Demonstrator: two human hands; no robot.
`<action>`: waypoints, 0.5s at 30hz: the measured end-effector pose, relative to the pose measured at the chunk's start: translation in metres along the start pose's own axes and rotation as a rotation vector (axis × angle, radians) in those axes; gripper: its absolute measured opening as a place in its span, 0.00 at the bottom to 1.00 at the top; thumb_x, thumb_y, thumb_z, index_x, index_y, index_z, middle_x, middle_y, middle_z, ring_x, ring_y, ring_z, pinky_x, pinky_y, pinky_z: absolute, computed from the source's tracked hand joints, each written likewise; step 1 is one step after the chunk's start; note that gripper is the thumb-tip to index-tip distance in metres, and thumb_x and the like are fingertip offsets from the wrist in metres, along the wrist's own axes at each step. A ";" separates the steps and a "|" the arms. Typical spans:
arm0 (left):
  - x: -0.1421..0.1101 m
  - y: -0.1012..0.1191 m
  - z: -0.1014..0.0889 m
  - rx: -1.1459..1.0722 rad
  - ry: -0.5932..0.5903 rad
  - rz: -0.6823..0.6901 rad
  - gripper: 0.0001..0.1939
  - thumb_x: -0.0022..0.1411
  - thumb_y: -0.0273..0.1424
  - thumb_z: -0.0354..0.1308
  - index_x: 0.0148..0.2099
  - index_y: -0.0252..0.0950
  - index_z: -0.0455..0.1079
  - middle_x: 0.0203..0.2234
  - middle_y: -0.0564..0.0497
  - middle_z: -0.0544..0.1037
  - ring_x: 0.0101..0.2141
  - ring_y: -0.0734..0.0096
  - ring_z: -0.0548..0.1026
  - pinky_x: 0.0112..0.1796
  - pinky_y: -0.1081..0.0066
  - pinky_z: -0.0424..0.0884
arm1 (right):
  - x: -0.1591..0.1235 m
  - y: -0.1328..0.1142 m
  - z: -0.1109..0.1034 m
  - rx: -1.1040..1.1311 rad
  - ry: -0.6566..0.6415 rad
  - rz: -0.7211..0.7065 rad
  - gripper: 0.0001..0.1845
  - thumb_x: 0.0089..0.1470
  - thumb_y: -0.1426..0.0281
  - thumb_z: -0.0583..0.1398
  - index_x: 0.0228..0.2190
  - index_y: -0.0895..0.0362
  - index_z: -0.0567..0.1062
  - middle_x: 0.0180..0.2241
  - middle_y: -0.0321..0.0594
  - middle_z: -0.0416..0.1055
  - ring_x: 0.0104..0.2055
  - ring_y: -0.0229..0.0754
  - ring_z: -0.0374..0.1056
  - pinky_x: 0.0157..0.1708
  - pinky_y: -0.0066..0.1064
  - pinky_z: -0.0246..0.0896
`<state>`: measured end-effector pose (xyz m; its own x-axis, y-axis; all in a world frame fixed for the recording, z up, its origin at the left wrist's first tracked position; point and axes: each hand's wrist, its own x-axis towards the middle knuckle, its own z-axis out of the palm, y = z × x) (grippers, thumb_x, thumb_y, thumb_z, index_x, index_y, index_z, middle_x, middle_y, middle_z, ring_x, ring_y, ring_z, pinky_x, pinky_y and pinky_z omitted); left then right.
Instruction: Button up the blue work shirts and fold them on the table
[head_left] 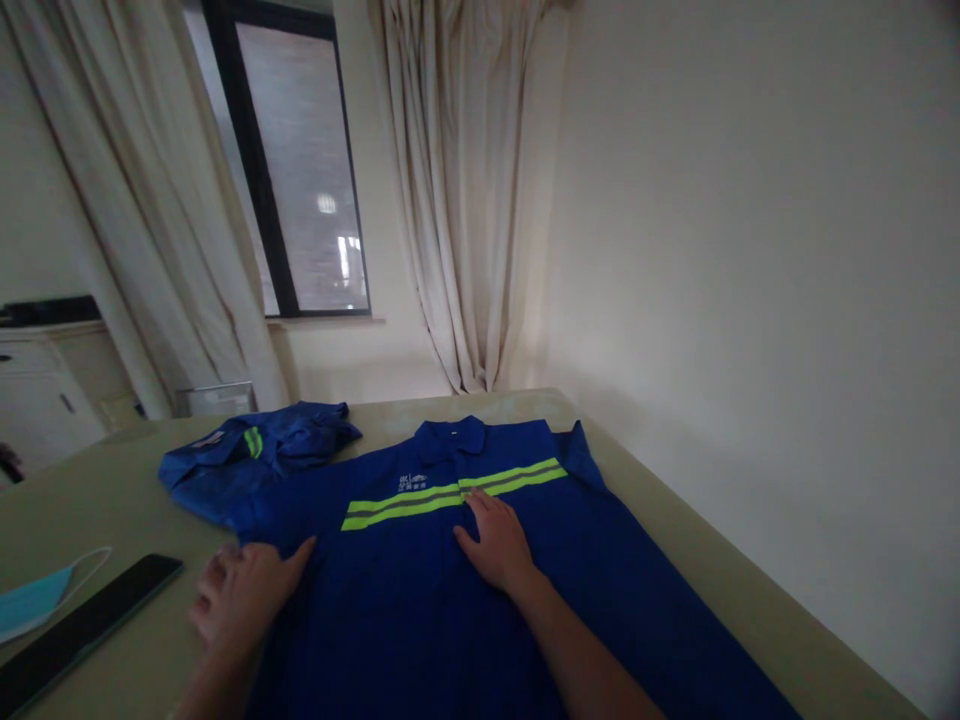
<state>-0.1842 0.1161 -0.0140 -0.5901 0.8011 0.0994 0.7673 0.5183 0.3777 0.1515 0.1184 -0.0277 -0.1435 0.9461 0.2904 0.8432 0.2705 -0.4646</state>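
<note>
A blue work shirt (420, 600) with a yellow-green reflective stripe across the chest lies spread flat on the table, collar away from me. My right hand (496, 540) rests palm down on its chest just below the stripe, fingers stretched out. My left hand (244, 590) lies at the shirt's left edge with the fingers loosely curled and the thumb pointing onto the cloth. Whether it grips the fabric is not clear. A second blue garment (247, 455) of the same kind lies crumpled beyond the shirt's left shoulder.
The beige table (120, 490) runs along a white wall on the right. A black phone-like slab (82, 630) and a light blue face mask (30, 600) lie at the near left. Curtains and a dark window stand behind; a white cabinet (37, 400) is far left.
</note>
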 end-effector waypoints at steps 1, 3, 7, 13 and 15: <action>0.004 -0.004 0.000 0.014 -0.011 -0.013 0.41 0.54 0.58 0.55 0.51 0.24 0.71 0.60 0.21 0.67 0.63 0.23 0.60 0.55 0.38 0.64 | 0.000 0.000 -0.001 0.002 -0.007 0.006 0.30 0.60 0.60 0.60 0.61 0.55 0.70 0.64 0.47 0.65 0.66 0.54 0.60 0.66 0.47 0.52; 0.013 -0.010 0.001 0.015 0.008 -0.024 0.42 0.50 0.60 0.57 0.49 0.25 0.72 0.58 0.21 0.68 0.61 0.20 0.62 0.53 0.37 0.66 | -0.001 -0.001 -0.002 0.006 -0.020 0.015 0.29 0.60 0.60 0.60 0.61 0.54 0.71 0.64 0.46 0.65 0.66 0.54 0.60 0.66 0.48 0.51; 0.026 -0.023 0.008 0.025 0.141 -0.086 0.34 0.48 0.61 0.57 0.44 0.38 0.73 0.56 0.35 0.74 0.59 0.23 0.65 0.45 0.35 0.70 | -0.002 -0.002 -0.005 0.010 -0.028 0.014 0.29 0.61 0.60 0.59 0.61 0.55 0.71 0.64 0.47 0.65 0.67 0.53 0.59 0.66 0.46 0.51; 0.025 -0.022 -0.001 0.020 -0.020 0.112 0.26 0.56 0.49 0.53 0.45 0.34 0.75 0.48 0.32 0.78 0.52 0.30 0.73 0.46 0.41 0.72 | -0.002 -0.002 -0.006 0.010 -0.033 0.008 0.27 0.61 0.61 0.59 0.60 0.56 0.71 0.64 0.47 0.66 0.66 0.52 0.60 0.66 0.45 0.51; 0.024 -0.015 -0.006 -0.130 -0.023 0.128 0.26 0.57 0.46 0.52 0.47 0.31 0.74 0.39 0.33 0.80 0.43 0.36 0.79 0.41 0.46 0.75 | -0.002 -0.001 -0.006 0.006 -0.035 0.012 0.27 0.61 0.61 0.59 0.60 0.56 0.72 0.64 0.47 0.66 0.66 0.52 0.60 0.66 0.45 0.52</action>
<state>-0.2112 0.1257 -0.0112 -0.4828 0.8654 0.1342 0.7960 0.3698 0.4792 0.1537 0.1151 -0.0226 -0.1512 0.9549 0.2556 0.8419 0.2599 -0.4729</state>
